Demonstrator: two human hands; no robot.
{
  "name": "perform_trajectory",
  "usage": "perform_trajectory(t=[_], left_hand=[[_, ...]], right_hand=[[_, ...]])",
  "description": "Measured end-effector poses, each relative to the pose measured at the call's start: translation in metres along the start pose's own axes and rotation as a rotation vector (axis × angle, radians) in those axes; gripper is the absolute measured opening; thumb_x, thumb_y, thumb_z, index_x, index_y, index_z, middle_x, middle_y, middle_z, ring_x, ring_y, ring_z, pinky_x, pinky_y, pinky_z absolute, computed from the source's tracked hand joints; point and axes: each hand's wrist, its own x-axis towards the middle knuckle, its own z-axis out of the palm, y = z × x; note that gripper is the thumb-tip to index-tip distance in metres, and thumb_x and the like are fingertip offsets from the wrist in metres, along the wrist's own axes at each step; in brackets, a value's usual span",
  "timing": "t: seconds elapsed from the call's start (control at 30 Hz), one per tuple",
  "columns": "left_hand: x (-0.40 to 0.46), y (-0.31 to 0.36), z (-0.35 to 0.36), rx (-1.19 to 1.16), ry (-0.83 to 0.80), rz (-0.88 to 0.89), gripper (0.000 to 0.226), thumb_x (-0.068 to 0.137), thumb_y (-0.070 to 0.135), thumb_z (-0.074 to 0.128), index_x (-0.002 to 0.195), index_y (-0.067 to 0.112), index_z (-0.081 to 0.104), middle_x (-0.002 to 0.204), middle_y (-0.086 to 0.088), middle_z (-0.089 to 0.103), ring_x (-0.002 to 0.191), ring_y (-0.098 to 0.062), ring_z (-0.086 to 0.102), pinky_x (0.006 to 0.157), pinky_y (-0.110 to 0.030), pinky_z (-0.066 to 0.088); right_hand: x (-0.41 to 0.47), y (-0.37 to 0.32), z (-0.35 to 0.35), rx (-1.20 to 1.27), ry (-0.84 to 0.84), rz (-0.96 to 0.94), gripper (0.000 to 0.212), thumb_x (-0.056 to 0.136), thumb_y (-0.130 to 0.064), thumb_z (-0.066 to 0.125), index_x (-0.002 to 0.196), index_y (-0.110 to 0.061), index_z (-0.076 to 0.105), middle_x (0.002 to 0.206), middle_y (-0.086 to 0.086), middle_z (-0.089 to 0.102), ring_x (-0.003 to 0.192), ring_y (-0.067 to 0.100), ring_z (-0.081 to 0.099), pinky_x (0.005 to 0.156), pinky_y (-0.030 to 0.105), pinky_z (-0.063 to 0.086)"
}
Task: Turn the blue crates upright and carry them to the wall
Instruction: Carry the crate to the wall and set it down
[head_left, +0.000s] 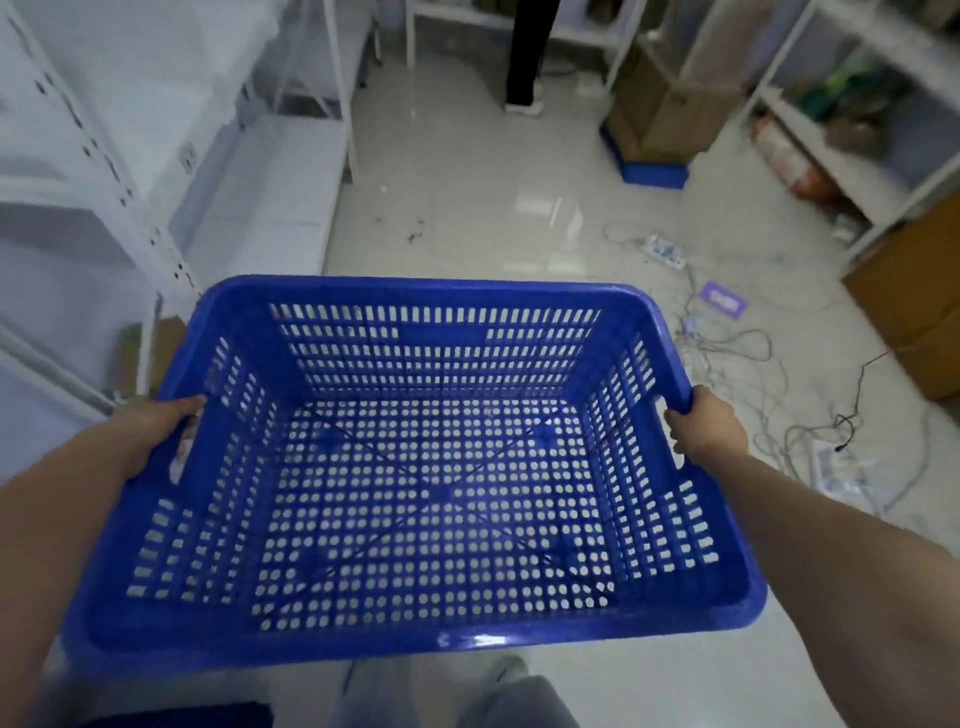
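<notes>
A large blue perforated crate (415, 519) fills the lower middle of the head view, upright, empty and held off the floor. My left hand (156, 431) grips its left rim at the handle slot. On the opposite side, my right hand (706, 426) grips the right rim at the other handle slot. Part of another blue object (182, 714) shows at the bottom left edge, mostly hidden under the crate.
White metal shelving (130, 208) lines the left side. More shelves and cardboard boxes (919, 306) stand at the right. Loose cables and a power strip (665, 252) lie on the tiled floor at right. A blue pallet with boxes (654, 174) and a person's legs (524, 62) are far ahead.
</notes>
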Motion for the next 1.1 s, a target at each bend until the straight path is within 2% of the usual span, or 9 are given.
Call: perform_trajectory(t=[0.13, 0.2, 0.33, 0.4, 0.57, 0.73, 0.93, 1.03, 1.1], left_hand=[[-0.035, 0.039, -0.042, 0.004, -0.094, 0.128, 0.047, 0.097, 0.018, 0.05, 0.053, 0.003, 0.045, 0.035, -0.009, 0.044, 0.026, -0.019, 0.042, 0.036, -0.017, 0.039], [-0.055, 0.06, -0.064, 0.002, -0.132, 0.183, 0.045, 0.099, 0.014, 0.045, 0.056, 0.003, 0.04, 0.029, -0.005, 0.04, 0.018, -0.014, 0.036, 0.029, -0.012, 0.033], [-0.091, 0.087, -0.105, -0.001, -0.21, 0.215, 0.046, 0.102, 0.019, 0.038, 0.057, 0.008, 0.038, 0.033, -0.008, 0.034, 0.022, -0.018, 0.034, 0.038, -0.025, 0.038], [-0.106, 0.094, -0.124, -0.024, -0.195, 0.226, 0.048, 0.102, 0.02, 0.038, 0.054, 0.009, 0.037, 0.034, -0.006, 0.033, 0.023, -0.016, 0.032, 0.046, -0.03, 0.031], [-0.146, 0.101, -0.163, -0.062, -0.1, 0.221, 0.048, 0.101, 0.022, 0.04, 0.055, 0.009, 0.036, 0.031, -0.004, 0.035, 0.021, -0.013, 0.03, 0.037, -0.02, 0.029], [-0.202, 0.094, -0.184, -0.083, 0.001, 0.204, 0.05, 0.102, 0.023, 0.038, 0.054, 0.009, 0.037, 0.031, -0.005, 0.033, 0.021, -0.013, 0.029, 0.044, -0.026, 0.024], [-0.271, 0.058, -0.198, -0.17, 0.192, 0.192, 0.047, 0.101, 0.017, 0.04, 0.056, 0.007, 0.038, 0.029, -0.004, 0.035, 0.019, -0.012, 0.031, 0.032, -0.016, 0.028], [-0.304, 0.024, -0.21, -0.225, 0.265, 0.146, 0.044, 0.102, 0.016, 0.039, 0.059, 0.007, 0.039, 0.03, -0.003, 0.036, 0.02, -0.013, 0.031, 0.038, -0.02, 0.028], [-0.326, -0.002, -0.222, -0.27, 0.332, 0.127, 0.04, 0.101, 0.014, 0.04, 0.062, 0.006, 0.041, 0.031, -0.004, 0.038, 0.02, -0.013, 0.032, 0.038, -0.019, 0.028]], right_hand=[[-0.02, -0.034, -0.062, -0.009, 0.059, -0.048, 0.019, 0.087, -0.02, 0.052, 0.102, -0.009, 0.053, 0.091, 0.015, 0.066, 0.078, 0.033, 0.067, 0.077, 0.042, 0.055], [-0.025, -0.051, -0.089, -0.032, 0.087, -0.077, 0.016, 0.087, -0.019, 0.054, 0.099, -0.008, 0.055, 0.087, 0.015, 0.068, 0.071, 0.029, 0.068, 0.073, 0.037, 0.054], [-0.026, -0.08, -0.131, 0.013, 0.099, -0.137, 0.016, 0.087, -0.017, 0.055, 0.097, -0.004, 0.054, 0.08, 0.017, 0.068, 0.066, 0.03, 0.068, 0.073, 0.041, 0.057], [-0.026, -0.093, -0.146, 0.03, 0.119, -0.166, 0.015, 0.086, -0.018, 0.056, 0.093, -0.006, 0.053, 0.077, 0.014, 0.067, 0.061, 0.029, 0.068, 0.067, 0.039, 0.057], [-0.03, -0.129, -0.176, 0.07, 0.098, -0.236, 0.014, 0.087, -0.018, 0.057, 0.078, -0.012, 0.049, 0.071, 0.014, 0.068, 0.06, 0.03, 0.068, 0.068, 0.044, 0.059], [-0.033, -0.162, -0.204, 0.092, 0.039, -0.38, 0.015, 0.089, -0.012, 0.056, 0.076, -0.007, 0.05, 0.071, 0.016, 0.065, 0.054, 0.027, 0.063, 0.048, 0.028, 0.047], [-0.045, -0.193, -0.221, 0.042, -0.031, -0.537, 0.012, 0.09, -0.012, 0.053, 0.088, -0.001, 0.058, 0.08, 0.019, 0.07, 0.061, 0.03, 0.068, 0.063, 0.038, 0.058], [-0.058, -0.215, -0.219, 0.034, -0.058, -0.628, 0.016, 0.09, -0.011, 0.052, 0.076, -0.004, 0.055, 0.069, 0.014, 0.066, 0.051, 0.025, 0.064, 0.047, 0.027, 0.047], [-0.069, -0.234, -0.211, 0.013, -0.086, -0.693, 0.018, 0.088, -0.012, 0.053, 0.072, -0.004, 0.056, 0.062, 0.011, 0.065, 0.046, 0.023, 0.063, 0.045, 0.025, 0.043]])
